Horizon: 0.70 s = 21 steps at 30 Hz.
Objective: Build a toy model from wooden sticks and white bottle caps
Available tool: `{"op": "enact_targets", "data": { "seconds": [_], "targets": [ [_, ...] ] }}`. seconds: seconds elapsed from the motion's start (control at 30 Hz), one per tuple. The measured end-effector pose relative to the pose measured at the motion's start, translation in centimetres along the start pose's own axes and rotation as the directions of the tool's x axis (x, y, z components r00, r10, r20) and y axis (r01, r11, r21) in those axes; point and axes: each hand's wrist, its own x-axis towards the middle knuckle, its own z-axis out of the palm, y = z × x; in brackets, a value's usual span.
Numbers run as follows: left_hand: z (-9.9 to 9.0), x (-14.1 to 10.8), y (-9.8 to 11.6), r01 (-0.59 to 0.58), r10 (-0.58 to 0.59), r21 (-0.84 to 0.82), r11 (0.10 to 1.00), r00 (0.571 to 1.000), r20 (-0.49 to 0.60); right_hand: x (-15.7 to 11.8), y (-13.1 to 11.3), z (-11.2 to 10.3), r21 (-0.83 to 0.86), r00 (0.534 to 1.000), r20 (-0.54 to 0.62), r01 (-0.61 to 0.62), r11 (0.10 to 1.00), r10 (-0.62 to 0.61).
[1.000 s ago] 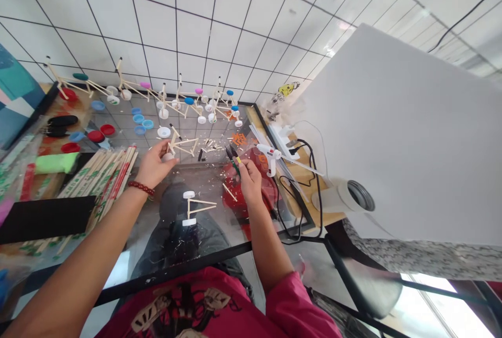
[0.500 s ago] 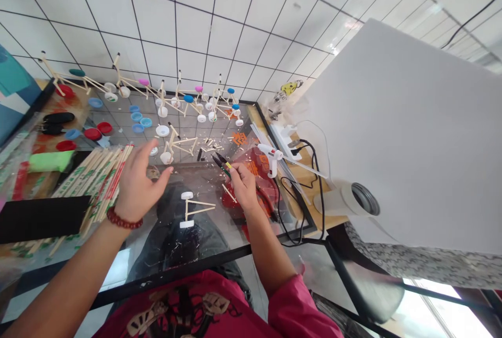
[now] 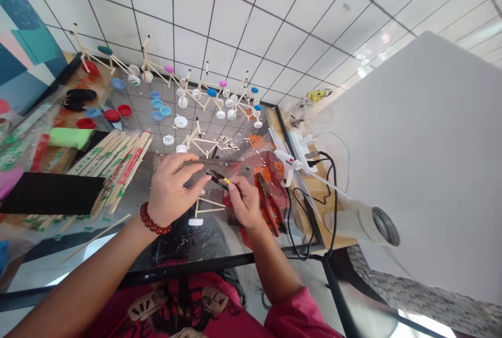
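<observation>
My right hand [image 3: 246, 202] is closed around small dark-jawed cutters [image 3: 217, 177] with a bit of yellow and green on the handle. Their jaws point left, toward my left hand [image 3: 174, 186]. That hand has its fingers apart, with the thumb tip at the jaws; I make out nothing in it. Below the hands lies a small stick frame [image 3: 209, 209] with white bottle-cap wheels, partly covered by my left hand. Just beyond them stands another stick model [image 3: 200, 139] with a white cap.
Wrapped bundles of sticks [image 3: 113, 165] and a black sheet [image 3: 55, 193] lie at left. Red-handled pliers [image 3: 270, 205] and a white glue gun [image 3: 288, 165] with cables are at right. Several finished stick models and loose caps [image 3: 157, 103] line the back, before a tiled wall.
My left hand has moved right, up to the jaws of the cutters. The right hand keeps its hold on them. The view has swung a little left.
</observation>
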Motion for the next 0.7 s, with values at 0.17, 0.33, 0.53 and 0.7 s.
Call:
{"op": "enact_targets", "data": {
  "seconds": [0.17, 0.33, 0.53, 0.7],
  "targets": [
    [0.0, -0.3, 0.2, -0.058, 0.058, 0.028, 0.998, 0.998, -0.013, -0.2, -0.1, 0.2, -0.164, 0.993, 0.028, 0.120, 0.979, -0.117],
    [0.0, -0.9, 0.0, 0.006, -0.006, -0.008, 1.000, 1.000, -0.005, -0.3, -0.2, 0.3, -0.254, 0.978, 0.031, 0.206, 0.945, -0.205],
    [-0.1, -1.2, 0.0, 0.046, -0.046, -0.041, 0.998, 0.999, -0.020, -0.4, -0.2, 0.6, -0.299, 0.963, 0.038, 0.265, 0.917, -0.266],
    [-0.8, -0.5, -0.2, 0.144, -0.148, -0.095, 0.985, 0.988, -0.036, -0.5, -0.5, 0.8, -0.212, 0.977, 0.048, 0.215, 0.953, -0.210]
  ]
}}
